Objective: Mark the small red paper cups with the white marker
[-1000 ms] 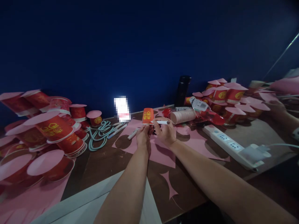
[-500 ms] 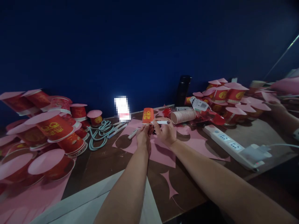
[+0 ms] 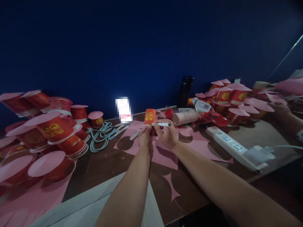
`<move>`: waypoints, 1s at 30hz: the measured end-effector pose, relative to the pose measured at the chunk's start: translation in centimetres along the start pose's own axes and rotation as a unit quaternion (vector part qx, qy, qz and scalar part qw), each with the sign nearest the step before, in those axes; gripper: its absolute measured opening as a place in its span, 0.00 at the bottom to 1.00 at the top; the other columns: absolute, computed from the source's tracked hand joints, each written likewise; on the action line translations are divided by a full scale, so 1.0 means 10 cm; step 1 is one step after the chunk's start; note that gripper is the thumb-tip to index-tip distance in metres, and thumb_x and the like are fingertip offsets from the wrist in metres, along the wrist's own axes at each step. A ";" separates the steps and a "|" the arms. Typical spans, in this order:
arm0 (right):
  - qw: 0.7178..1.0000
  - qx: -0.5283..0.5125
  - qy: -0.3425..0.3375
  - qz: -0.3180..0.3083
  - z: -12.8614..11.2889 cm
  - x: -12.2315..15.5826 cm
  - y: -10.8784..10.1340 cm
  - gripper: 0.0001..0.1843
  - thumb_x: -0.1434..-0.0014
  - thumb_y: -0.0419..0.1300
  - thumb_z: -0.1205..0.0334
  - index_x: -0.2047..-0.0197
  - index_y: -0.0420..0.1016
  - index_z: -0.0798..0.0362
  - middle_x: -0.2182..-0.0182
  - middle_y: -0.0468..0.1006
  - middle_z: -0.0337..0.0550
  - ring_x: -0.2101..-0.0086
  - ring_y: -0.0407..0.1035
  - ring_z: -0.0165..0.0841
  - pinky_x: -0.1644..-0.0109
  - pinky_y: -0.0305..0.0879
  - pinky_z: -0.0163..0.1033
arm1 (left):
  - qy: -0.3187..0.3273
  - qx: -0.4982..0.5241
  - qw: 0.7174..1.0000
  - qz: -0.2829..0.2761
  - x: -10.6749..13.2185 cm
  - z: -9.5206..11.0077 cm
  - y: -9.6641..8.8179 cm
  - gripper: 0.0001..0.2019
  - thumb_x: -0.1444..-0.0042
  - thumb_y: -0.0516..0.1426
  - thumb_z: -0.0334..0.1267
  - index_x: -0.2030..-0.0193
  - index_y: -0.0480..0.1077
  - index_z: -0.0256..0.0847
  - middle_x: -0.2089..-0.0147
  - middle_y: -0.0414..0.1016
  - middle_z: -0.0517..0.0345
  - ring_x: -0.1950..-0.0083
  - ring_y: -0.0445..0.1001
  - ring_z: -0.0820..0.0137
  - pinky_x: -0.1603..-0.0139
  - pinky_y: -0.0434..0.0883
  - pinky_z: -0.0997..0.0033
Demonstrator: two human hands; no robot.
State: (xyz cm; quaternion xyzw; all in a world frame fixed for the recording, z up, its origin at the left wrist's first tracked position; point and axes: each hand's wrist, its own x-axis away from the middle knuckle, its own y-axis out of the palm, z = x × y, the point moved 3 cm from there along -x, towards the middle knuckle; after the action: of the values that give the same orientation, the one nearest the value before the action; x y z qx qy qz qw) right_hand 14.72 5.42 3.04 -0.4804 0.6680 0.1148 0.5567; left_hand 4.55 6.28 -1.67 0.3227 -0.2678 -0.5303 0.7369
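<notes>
My left hand (image 3: 145,139) pinches the rim of an upside-down red paper cup (image 3: 150,116) with gold print, held just above the pink paper sheet (image 3: 165,151) on the brown table. My right hand (image 3: 167,133) is closed around a white marker pen (image 3: 161,124) that lies level against the cup's rim. Both hands touch each other over the sheet, which has round holes cut out of it.
Heaps of red cups capped with pink discs lie at the left (image 3: 50,130) and back right (image 3: 233,97). A sleeve of stacked cups (image 3: 186,117), a black bottle (image 3: 186,91), a white power strip (image 3: 233,147), teal cords (image 3: 100,134), spare pens (image 3: 134,135). Another person's hand (image 3: 282,110) is at the right edge.
</notes>
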 end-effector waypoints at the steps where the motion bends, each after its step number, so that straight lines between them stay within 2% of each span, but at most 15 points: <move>1: 1.000 -0.001 -0.001 0.002 0.00 0.00 0.00 0.10 0.36 0.54 0.58 0.61 0.75 0.51 0.65 0.81 0.44 0.60 0.74 0.36 0.50 0.63 0.45 | -0.001 0.000 1.000 -0.001 0.00 0.00 0.00 0.05 0.55 0.65 0.31 0.71 0.74 0.34 0.72 0.76 0.58 0.71 0.75 0.77 0.63 0.72 0.77; 10: 1.000 0.003 -0.003 0.006 0.01 -0.01 -0.01 0.11 0.35 0.54 0.57 0.59 0.76 0.50 0.64 0.81 0.44 0.59 0.73 0.37 0.48 0.62 0.46 | -0.005 -0.001 1.000 0.002 0.00 0.00 0.00 0.04 0.56 0.65 0.31 0.71 0.75 0.35 0.72 0.77 0.57 0.71 0.75 0.76 0.63 0.72 0.77; 21: 1.000 0.009 0.013 -0.004 -0.01 -0.01 -0.03 0.12 0.36 0.53 0.56 0.63 0.76 0.50 0.65 0.81 0.45 0.61 0.74 0.37 0.49 0.63 0.46 | -0.016 -0.001 1.000 0.020 0.02 0.02 0.01 0.05 0.54 0.65 0.30 0.71 0.73 0.34 0.72 0.76 0.59 0.71 0.75 0.78 0.61 0.72 0.77; 30: 1.000 0.019 0.018 -0.001 0.00 -0.02 -0.04 0.10 0.36 0.54 0.58 0.62 0.76 0.50 0.65 0.81 0.45 0.60 0.74 0.37 0.49 0.63 0.46 | -0.020 -0.004 1.000 0.015 0.00 0.00 -0.01 0.05 0.54 0.65 0.31 0.70 0.74 0.34 0.72 0.76 0.57 0.70 0.76 0.76 0.63 0.72 0.77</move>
State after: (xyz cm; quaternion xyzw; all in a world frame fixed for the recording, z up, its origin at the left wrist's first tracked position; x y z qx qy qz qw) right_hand 14.98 5.30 3.32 -0.4724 0.6793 0.0925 0.5539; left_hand 4.45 6.26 -1.76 0.3047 -0.2851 -0.5264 0.7408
